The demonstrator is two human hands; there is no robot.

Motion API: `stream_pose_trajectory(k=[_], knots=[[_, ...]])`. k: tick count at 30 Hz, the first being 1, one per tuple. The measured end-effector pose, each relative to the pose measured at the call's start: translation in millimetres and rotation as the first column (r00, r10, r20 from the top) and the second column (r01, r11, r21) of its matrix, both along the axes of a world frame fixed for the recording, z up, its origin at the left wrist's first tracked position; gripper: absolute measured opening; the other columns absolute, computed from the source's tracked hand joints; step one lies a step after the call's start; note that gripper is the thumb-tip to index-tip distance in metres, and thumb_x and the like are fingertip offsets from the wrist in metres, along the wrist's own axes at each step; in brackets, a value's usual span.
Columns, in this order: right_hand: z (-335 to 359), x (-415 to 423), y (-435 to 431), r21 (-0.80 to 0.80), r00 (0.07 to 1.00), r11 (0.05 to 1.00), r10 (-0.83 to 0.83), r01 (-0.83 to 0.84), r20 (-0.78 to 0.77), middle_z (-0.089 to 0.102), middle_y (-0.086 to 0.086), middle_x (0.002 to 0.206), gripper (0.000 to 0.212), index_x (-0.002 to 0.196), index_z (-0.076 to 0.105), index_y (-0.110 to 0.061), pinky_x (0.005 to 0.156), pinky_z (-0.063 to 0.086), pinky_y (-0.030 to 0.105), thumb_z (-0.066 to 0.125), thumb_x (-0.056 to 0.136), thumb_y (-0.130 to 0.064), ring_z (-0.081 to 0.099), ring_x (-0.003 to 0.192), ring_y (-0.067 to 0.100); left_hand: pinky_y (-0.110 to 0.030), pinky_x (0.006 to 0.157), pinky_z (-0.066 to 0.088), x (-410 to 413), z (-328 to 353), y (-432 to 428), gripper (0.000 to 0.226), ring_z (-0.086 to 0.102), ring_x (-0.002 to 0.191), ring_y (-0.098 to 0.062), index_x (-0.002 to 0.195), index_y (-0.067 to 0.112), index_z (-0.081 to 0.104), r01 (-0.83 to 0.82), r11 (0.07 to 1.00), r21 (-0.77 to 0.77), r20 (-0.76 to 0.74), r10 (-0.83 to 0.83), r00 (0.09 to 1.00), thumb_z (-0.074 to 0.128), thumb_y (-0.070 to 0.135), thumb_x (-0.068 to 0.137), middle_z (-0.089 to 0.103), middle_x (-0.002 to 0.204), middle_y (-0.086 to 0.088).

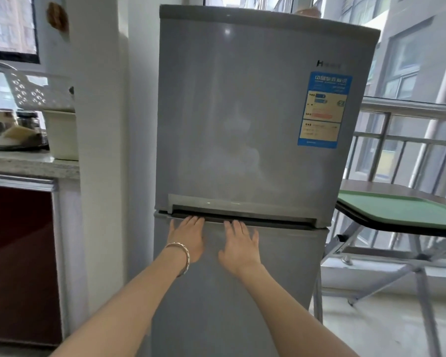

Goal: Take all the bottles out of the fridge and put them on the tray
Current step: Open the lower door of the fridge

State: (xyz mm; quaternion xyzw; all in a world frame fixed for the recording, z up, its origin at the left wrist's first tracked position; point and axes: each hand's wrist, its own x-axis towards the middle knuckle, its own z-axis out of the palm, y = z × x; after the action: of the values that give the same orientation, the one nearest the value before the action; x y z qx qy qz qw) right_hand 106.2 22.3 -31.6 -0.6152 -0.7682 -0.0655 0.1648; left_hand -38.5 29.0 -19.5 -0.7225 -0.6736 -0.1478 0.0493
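Note:
A silver two-door fridge (255, 112) stands straight ahead with both doors closed. My left hand (188, 238), with a bracelet at the wrist, and my right hand (240, 243) lie flat against the top of the lower door (229, 292). The fingertips of both reach into the dark handle gap between the two doors. Neither hand holds anything. A green tray (402, 211) lies on a folding table to the right of the fridge. No bottles are visible.
A white wall column (98, 150) stands left of the fridge. Beyond it is a stone counter (29, 163) with a white basket, jars and a cream tub, above a dark red cabinet. The folding table's metal legs (417, 279) and a balcony railing are on the right.

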Motion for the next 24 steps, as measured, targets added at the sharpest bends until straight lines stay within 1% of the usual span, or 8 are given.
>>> stream_pose_trajectory(k=[3,5,9,11,14,17,20,24], knots=[[9,0,-1,-0.028,1.000,1.000,0.001,-0.002,-0.027,0.022,0.006,0.158,0.067,0.152,0.020,-0.016,0.119,0.005,0.052,0.045,0.091,-0.027,0.013,0.148,0.022,-0.052,0.120,0.007,-1,6,1,0.053,0.020,0.147,-0.017,0.150,0.019,0.025,-0.008,0.999,-0.033,-0.013,0.007,1.000,0.033,0.025,0.098,0.027,0.157,0.002],[12,2,-3,-0.023,0.999,1.000,0.015,-0.016,-0.037,0.029,0.006,0.155,0.063,0.150,0.024,-0.016,0.119,0.006,0.051,0.045,0.091,-0.027,0.019,0.146,0.023,-0.051,0.118,0.013,0,11,-1,0.047,0.033,0.140,-0.020,0.144,0.021,0.036,-0.013,1.000,-0.020,-0.037,0.012,0.999,0.033,0.026,0.098,0.040,0.149,0.001],[7,10,-11,0.104,0.995,0.994,0.045,-0.035,-0.094,0.048,0.006,0.138,0.050,0.141,0.041,-0.016,0.118,0.012,0.046,0.043,0.092,-0.027,0.038,0.134,0.025,-0.041,0.108,0.029,-3,21,-13,0.032,0.049,0.119,-0.022,0.120,0.025,0.055,0.032,0.997,0.073,-0.061,-0.028,0.998,0.033,0.024,0.098,0.059,0.126,0.002],[6,14,-19,0.193,0.988,0.981,0.038,-0.009,-0.148,0.059,0.005,0.121,0.037,0.124,0.056,-0.015,0.113,0.021,0.042,0.041,0.093,-0.028,0.049,0.120,0.025,-0.039,0.098,0.038,-4,27,-17,0.029,0.054,0.112,-0.022,0.114,0.026,0.058,0.075,0.993,0.096,-0.027,-0.072,0.997,0.034,0.021,0.098,0.061,0.121,0.001],[17,21,-31,0.231,0.980,0.970,-0.028,0.074,-0.195,0.067,0.004,0.092,0.031,0.094,0.064,-0.014,0.099,0.036,0.041,0.036,0.095,-0.028,0.059,0.093,0.023,-0.041,0.094,0.046,3,33,-20,0.031,0.055,0.112,-0.024,0.121,0.025,0.056,0.137,0.988,0.071,0.027,-0.139,0.990,0.038,0.017,0.098,0.056,0.125,-0.004],[31,32,-42,0.142,0.956,0.978,-0.107,0.150,-0.274,0.066,0.003,0.075,0.027,0.086,0.057,-0.014,0.089,0.043,0.043,0.037,0.096,-0.030,0.060,0.072,0.023,-0.042,0.099,0.045,20,39,-23,0.039,0.052,0.122,-0.022,0.134,0.028,0.049,0.208,0.978,0.016,0.025,-0.208,0.978,0.041,0.014,0.099,0.053,0.135,-0.002],[37,47,-48,0.037,0.922,0.973,-0.202,0.226,-0.331,0.066,0.007,0.088,0.020,0.093,0.055,-0.012,0.085,0.047,0.042,0.046,0.092,-0.031,0.062,0.087,0.025,-0.041,0.104,0.040,42,45,-24,0.051,0.046,0.130,-0.019,0.142,0.035,0.040,0.271,0.961,-0.046,-0.006,-0.272,0.962,0.043,0.009,0.097,0.049,0.143,0.004],[41,64,-59,-0.002,0.932,0.953,-0.296,0.303,-0.211,0.050,0.014,0.124,0.048,0.122,0.050,-0.005,0.092,0.043,0.039,0.053,0.089,-0.040,0.046,0.116,0.031,-0.045,0.113,0.031,76,47,-22,0.057,0.031,0.142,-0.024,0.147,0.039,0.028,0.321,0.939,-0.121,-0.070,-0.331,0.941,0.041,0.011,0.099,0.023,0.159,0.005]])
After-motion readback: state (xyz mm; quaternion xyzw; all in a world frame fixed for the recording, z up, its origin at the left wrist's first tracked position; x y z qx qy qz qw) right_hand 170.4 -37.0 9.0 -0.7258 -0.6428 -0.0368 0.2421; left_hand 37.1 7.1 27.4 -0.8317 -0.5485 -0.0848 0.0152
